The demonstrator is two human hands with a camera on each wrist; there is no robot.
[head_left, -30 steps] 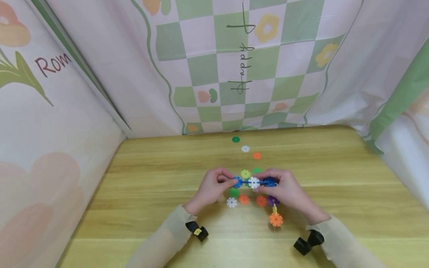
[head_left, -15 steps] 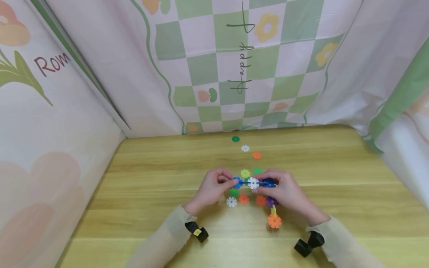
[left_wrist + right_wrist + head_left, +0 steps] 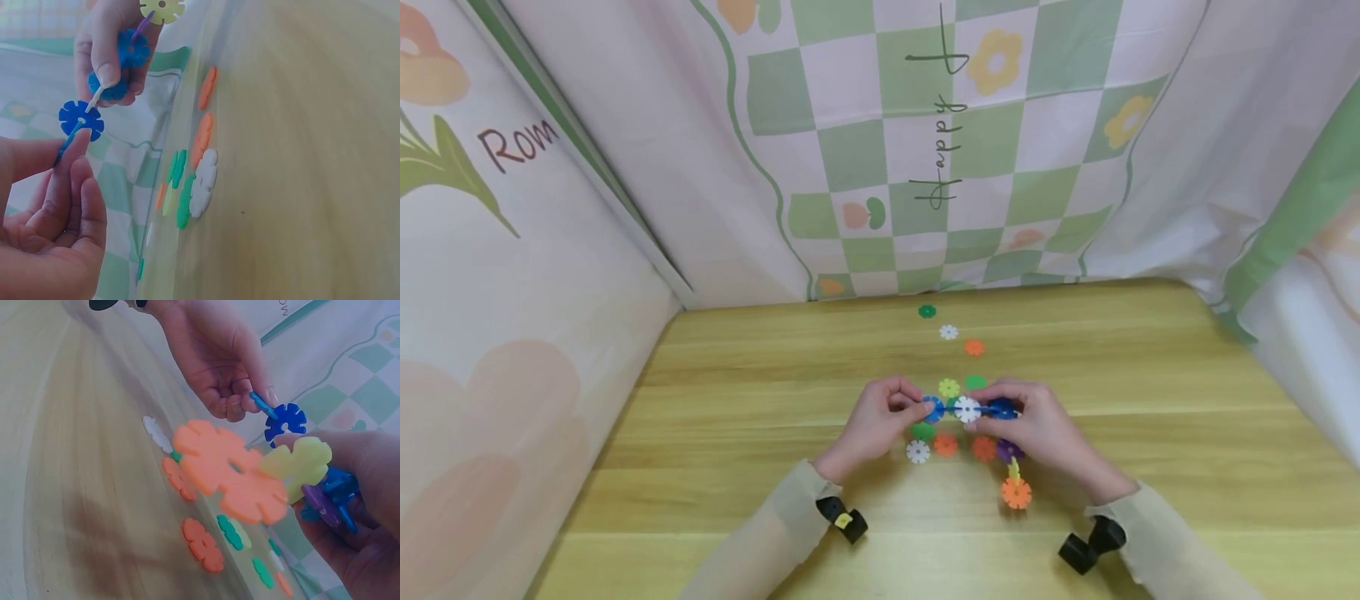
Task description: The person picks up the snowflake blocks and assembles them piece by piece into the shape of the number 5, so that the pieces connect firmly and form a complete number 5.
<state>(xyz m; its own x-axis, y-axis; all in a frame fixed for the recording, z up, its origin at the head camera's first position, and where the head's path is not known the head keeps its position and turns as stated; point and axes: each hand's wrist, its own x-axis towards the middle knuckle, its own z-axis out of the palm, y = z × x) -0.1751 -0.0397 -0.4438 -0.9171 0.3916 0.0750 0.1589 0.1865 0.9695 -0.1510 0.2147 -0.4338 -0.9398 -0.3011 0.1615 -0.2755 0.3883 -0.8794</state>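
First inspector: Your left hand [image 3: 878, 419] pinches a blue disc [image 3: 933, 409] at the end of a chain of joined discs [image 3: 967, 409]. What of your right?

Second inspector: Your right hand [image 3: 1039, 419] grips dark-blue discs [image 3: 1002, 408]; the chain spans both hands. From your right fingers, purple [image 3: 1010, 451], yellow [image 3: 1015, 469] and orange discs [image 3: 1017, 493] extend toward you. Loose discs [image 3: 945, 445] lie below your fingers on the table [image 3: 760, 417].

In the head view, you wear plain beige, wrist-length sleeves: the left sleeve [image 3: 760, 533] at seven o'clock, the right sleeve [image 3: 1176, 546] at four. Below your left cuff, at five o'clock, sits a black wrist camera [image 3: 854, 529] with a yellow patch [image 3: 844, 520]; at seven below your right, another blocky black camera [image 3: 1078, 554].
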